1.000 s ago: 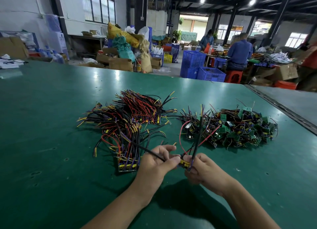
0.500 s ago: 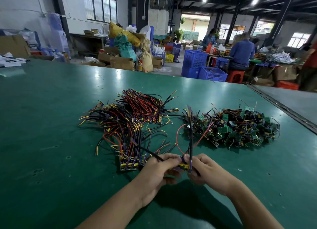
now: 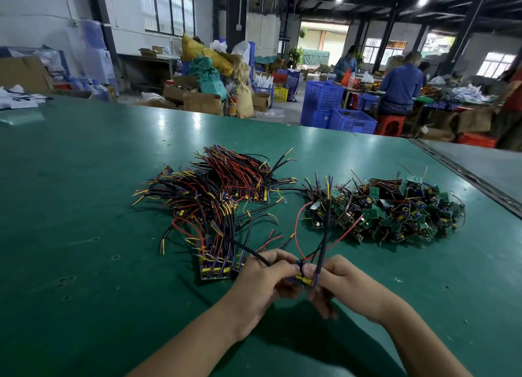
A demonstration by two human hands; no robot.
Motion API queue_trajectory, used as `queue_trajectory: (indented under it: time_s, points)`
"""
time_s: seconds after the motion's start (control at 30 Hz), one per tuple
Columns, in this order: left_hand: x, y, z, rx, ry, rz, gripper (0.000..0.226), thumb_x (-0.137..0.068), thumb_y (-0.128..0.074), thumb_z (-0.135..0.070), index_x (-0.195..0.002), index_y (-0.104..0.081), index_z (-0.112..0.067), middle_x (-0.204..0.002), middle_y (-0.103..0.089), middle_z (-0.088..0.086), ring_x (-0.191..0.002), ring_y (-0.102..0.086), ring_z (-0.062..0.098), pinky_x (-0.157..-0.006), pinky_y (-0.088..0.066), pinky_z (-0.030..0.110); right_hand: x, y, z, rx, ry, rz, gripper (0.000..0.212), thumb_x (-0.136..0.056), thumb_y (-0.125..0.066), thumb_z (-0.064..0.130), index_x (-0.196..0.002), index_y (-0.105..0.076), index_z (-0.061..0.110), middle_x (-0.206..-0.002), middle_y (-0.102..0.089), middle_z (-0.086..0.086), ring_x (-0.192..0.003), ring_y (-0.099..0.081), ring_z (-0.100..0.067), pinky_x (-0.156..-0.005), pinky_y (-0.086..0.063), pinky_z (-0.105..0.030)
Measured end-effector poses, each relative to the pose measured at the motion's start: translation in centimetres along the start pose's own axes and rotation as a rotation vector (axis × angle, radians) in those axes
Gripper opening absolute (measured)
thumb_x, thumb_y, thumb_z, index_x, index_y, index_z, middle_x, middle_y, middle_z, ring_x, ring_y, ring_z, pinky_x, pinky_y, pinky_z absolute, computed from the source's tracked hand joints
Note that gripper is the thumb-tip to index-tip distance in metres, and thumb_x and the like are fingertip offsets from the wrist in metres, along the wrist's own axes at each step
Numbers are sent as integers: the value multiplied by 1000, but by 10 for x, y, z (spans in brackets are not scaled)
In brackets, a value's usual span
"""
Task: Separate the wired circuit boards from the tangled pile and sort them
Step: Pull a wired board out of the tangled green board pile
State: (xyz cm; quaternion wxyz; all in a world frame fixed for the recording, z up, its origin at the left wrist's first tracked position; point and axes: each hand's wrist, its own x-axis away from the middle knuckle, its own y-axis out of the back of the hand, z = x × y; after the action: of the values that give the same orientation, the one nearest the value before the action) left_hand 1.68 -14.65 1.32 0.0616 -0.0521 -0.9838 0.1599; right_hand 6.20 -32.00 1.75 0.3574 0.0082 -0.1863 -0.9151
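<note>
Head view, one item in hand: small circuit board with a yellow component and purple leads [image 3: 304, 279], pinched between the fingertips of both hands just above the green matte table [image 3: 84, 221]. Left hand [image 3: 262, 280], fingers curled, grips the board's left side; right hand [image 3: 340, 285], fingers curled, grips its right side. Black sheathed cable [image 3: 324, 235] rises from the board between the hands; second black cable [image 3: 248, 252] runs away to the left past the left hand; thin red wire [image 3: 295, 227] loops upward. Tangled pile of green boards [image 3: 395, 210] lies beyond the right hand, well apart. Heap of red, black and yellow wired boards [image 3: 220, 204] lies beyond the left hand, its near edge just beside the knuckles.
</note>
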Motion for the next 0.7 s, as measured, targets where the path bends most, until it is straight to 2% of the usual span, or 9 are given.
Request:
queue_trajectory:
  time_s: [0.13, 0.23, 0.37, 0.57, 0.7]
  points:
    - [0, 7, -3, -27, 41, 116, 8, -91, -59, -8, -86, -65, -6, -80, -64, 11, -67, -58, 16, -58, -49, 25, 3, 1, 4, 65, -32, 23, 52, -85, -51, 64, -59, -60, 20, -47, -60, -5, -36, -49, -17, -44, -43, -24]
    - [0, 10, -4, -6, 92, 159, 8, -83, -67, -13, -87, -69, -6, -79, -66, 7, -66, -59, 13, -59, -51, 23, 5, 0, 7, 118, -60, 31, 55, -86, -46, 66, -55, -58, 22, -46, -61, -1, -37, -52, -15, -45, -43, -24]
    - [-1, 13, -4, 14, 141, 162, 14, -65, -76, -13, -77, -72, -7, -75, -67, 9, -63, -62, 16, -55, -53, 23, 7, -1, 12, 170, -48, 90, 58, -97, -44, 52, -46, -58, 28, -42, -58, 5, -37, -52, -9, -50, -43, -27]
    - [0, 18, -6, -23, 190, 253, 4, -66, -76, -13, -68, -73, -15, -73, -67, 8, -62, -64, 16, -57, -54, 26, 12, -2, 20, 108, -40, 155, 55, -95, -48, 42, -43, -58, 28, -39, -55, 7, -36, -47, -9, -52, -39, -33]
    - [0, 20, -6, -69, 185, 278, 11, -58, -82, -20, -64, -74, -18, -73, -70, 2, -70, -63, 16, -67, -51, 26, 14, -4, 20, 56, -30, 165, 46, -97, -49, 33, -52, -53, 24, -42, -54, 4, -33, -45, -11, -43, -38, -26]
